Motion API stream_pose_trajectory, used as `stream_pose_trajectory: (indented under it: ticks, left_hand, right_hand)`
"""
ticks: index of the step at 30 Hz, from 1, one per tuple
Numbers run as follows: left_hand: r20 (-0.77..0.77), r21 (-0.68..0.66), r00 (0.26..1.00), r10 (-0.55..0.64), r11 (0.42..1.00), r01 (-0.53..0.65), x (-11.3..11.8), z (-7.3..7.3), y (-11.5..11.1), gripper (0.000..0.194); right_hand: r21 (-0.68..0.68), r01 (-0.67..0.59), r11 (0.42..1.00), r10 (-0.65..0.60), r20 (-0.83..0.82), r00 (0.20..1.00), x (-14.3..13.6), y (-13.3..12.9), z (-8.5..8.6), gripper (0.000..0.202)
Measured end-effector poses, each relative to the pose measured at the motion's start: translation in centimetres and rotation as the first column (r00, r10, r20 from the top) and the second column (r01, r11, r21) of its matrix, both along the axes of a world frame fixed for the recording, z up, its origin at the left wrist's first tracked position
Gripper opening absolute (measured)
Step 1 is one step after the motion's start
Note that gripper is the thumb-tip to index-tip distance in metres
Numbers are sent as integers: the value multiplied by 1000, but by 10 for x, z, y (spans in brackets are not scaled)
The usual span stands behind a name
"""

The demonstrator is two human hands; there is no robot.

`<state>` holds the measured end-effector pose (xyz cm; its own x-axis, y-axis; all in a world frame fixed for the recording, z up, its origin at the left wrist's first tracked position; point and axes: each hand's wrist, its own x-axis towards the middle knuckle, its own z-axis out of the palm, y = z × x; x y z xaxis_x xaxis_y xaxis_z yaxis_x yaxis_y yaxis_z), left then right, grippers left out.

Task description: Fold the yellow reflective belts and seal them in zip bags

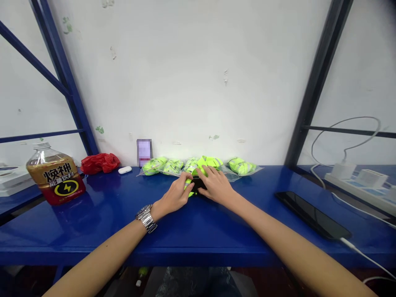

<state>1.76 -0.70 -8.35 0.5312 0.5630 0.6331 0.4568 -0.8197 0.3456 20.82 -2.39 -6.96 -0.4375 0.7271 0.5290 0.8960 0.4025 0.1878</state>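
Note:
Over the middle of the table, my left hand (pixel 177 192) and my right hand (pixel 218 185) close in from either side on a neon-yellow reflective strap (pixel 210 161) with a black piece (pixel 199 184). My left thumb and fingers pinch its left side, while the fingers of my right hand curl over its top and right side. What the black piece is cannot be made out. Just behind my hands, clear plastic bags with folded neon-yellow reflective straps lie in a row, including one bag (pixel 242 166) at the right and another (pixel 173 166) at the left.
On the blue table (pixel 213 231), a large drink bottle (pixel 57 175) stands at left near a red plastic bag (pixel 100 163) and a white case (pixel 125 170). A phone (pixel 144 152) leans on the wall. At right lie a charging phone (pixel 312 213) and a power strip (pixel 355 185).

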Motion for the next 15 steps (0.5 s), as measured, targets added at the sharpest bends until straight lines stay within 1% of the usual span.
stream_pose_trajectory:
  ticks: [2,7,11,13,15]
  left_hand:
    - [-16,-11,1000,-1,1000,1,1,-1,0,15]
    - [-49,-14,999,-2,1000,2,3,-2,-1,16]
    - [-70,-8,997,-19,1000,19,3,-1,-1,17]
    - [-81,-11,997,-19,1000,18,2,-1,0,18]
    - [-87,-21,996,-12,1000,10,1,-1,1,19]
  right_hand:
    - [-22,14,1000,-13,15,1000,1,0,0,60]
    - [-27,-3,1000,5,67,998,2,-3,0,51]
    - [-65,2,998,4,81,997,3,-2,0,44]
    - [-88,-14,996,21,71,997,5,-1,-1,43]
    - [-106,-47,993,52,46,998,8,1,-2,47]
